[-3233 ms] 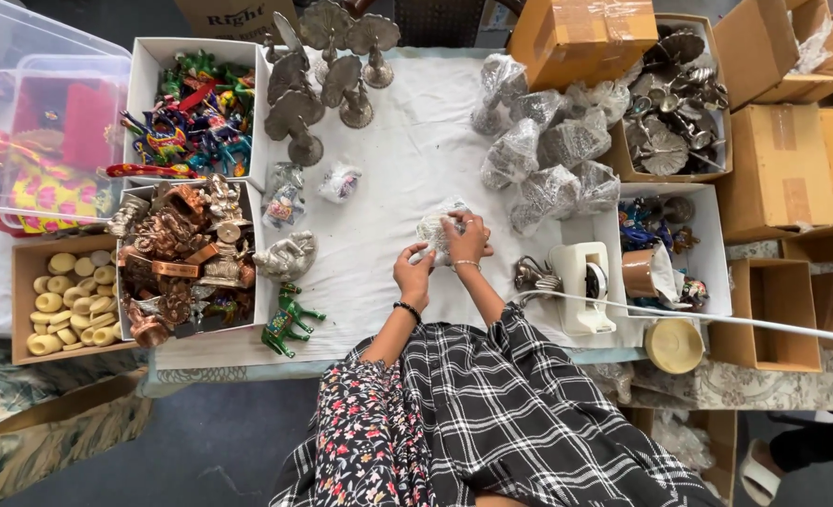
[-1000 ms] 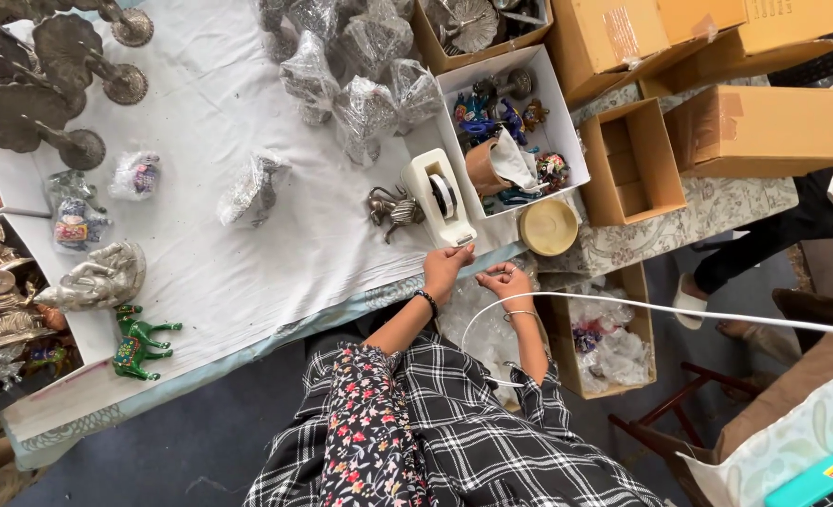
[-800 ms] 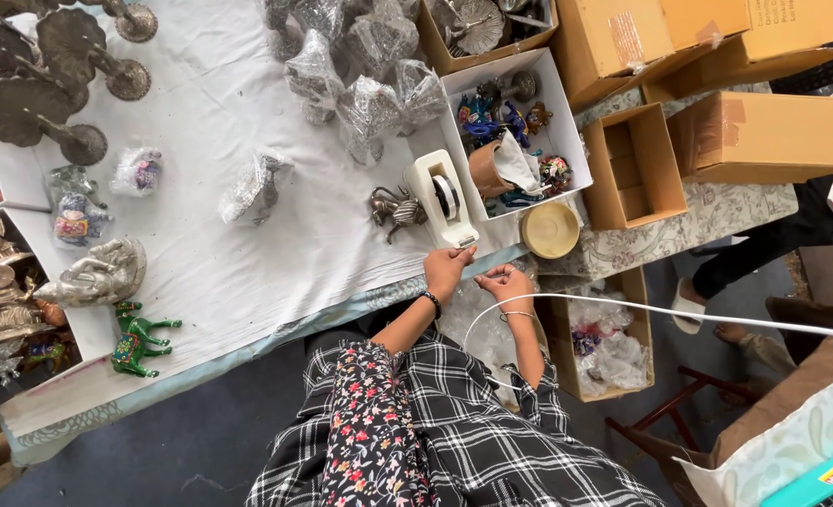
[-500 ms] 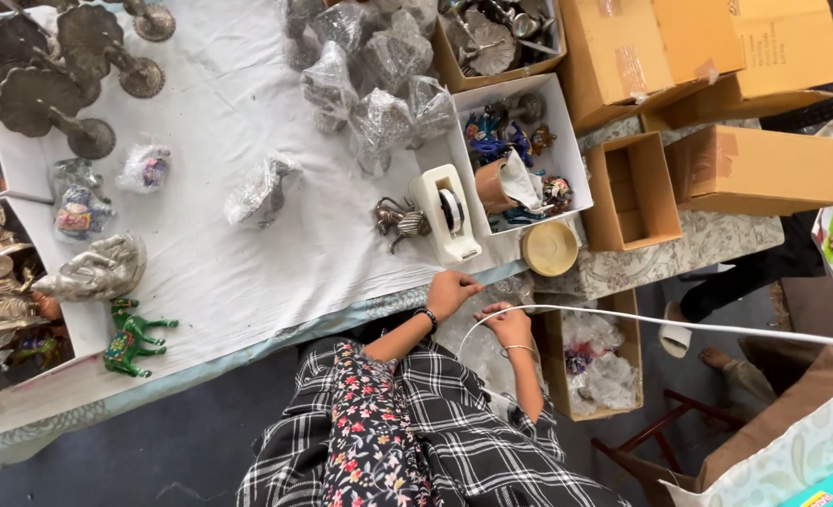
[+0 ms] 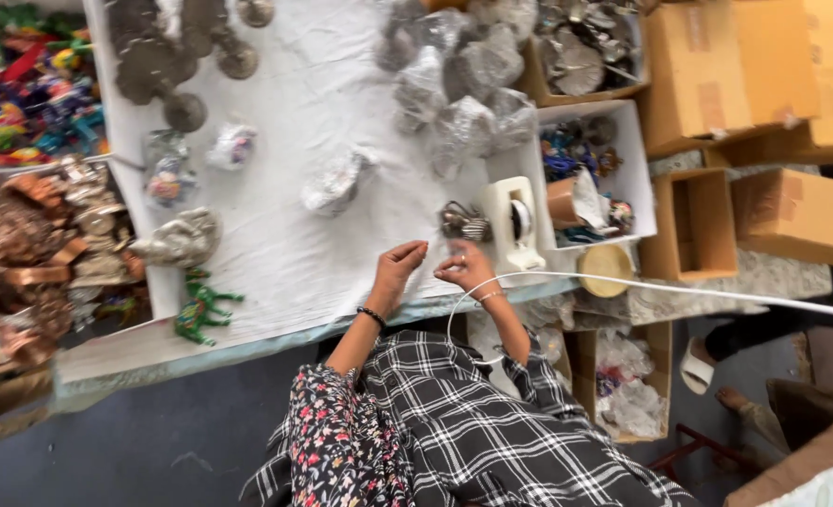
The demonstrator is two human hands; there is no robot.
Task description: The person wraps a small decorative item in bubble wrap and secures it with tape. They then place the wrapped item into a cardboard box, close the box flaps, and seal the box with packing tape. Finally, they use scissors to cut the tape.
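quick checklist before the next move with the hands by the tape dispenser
1. Both hands free of the dispenser: ok. The left hand and right hand hover over the white cloth, apart from the white tape dispenser.
2. Something held between the fingers: cannot tell, too small and blurred.
3. Dispenser within reach: ok, it stands just beyond the right hand at the cloth's edge.
4. Small metal piece near at hand: ok, it lies just beyond both hands, unwrapped.
5. White cable out of the way: not ok, it runs close under the right wrist.
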